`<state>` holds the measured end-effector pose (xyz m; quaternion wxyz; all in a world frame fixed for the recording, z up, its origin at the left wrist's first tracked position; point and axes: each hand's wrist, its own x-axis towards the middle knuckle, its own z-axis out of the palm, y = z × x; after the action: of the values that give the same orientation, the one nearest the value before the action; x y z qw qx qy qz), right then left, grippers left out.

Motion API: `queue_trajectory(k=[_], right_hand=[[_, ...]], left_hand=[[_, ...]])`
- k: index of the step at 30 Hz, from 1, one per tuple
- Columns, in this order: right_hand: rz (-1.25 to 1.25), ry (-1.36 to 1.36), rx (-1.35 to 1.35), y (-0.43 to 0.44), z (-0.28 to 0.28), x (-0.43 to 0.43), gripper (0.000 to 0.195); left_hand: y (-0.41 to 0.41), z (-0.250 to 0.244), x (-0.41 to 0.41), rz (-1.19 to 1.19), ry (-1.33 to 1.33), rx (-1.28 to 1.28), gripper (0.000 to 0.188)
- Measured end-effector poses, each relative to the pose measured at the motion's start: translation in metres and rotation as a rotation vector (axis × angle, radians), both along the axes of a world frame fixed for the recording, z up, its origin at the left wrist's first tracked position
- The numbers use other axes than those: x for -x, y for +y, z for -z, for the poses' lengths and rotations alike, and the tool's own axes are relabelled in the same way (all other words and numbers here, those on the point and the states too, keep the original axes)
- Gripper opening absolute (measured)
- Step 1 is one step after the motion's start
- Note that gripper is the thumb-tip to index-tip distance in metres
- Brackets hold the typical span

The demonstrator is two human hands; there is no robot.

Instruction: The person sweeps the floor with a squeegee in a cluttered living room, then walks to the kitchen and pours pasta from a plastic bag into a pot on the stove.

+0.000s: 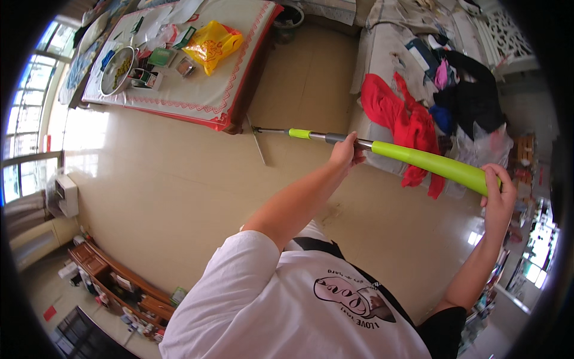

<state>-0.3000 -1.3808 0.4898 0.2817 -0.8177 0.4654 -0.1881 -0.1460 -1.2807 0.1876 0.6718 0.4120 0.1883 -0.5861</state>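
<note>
A long-handled flat mop or floor squeegee crosses the view, with a lime-green grip (430, 161) and a metal pole (318, 135). My left hand (346, 152) is wrapped around the pole just below the green grip, by a grey collar. At the grip's upper end, my right hand (498, 186) curls around the green plastic. The thin head (259, 150) of the tool rests on the tiled floor (179, 170) by the table's near corner. Part of that head is hidden behind the corner.
Left of the pole stands a low table (197, 96) with a red-bordered cover. It bears a metal colander (106, 76), a yellow plastic bag (214, 45) and several small boxes. A sofa (381, 49) on the right carries red clothing (403, 116) and black clothing (475, 89). A bucket (288, 20) stands beyond the table.
</note>
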Motion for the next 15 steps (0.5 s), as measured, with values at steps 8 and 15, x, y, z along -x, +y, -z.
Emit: queue_trajectory(k=[8, 15], right_hand=[[0.039, -0.006, 0.007, -0.095, 0.029, -0.015, 0.018], [0.122, -0.011, -0.018, -0.129, 0.047, 0.0, 0.018]], left_hand=[[-0.097, 0.024, -0.028, 0.093, -0.027, -0.044, 0.025], [-0.129, 0.036, -0.022, 0.104, 0.015, -0.089, 0.025]])
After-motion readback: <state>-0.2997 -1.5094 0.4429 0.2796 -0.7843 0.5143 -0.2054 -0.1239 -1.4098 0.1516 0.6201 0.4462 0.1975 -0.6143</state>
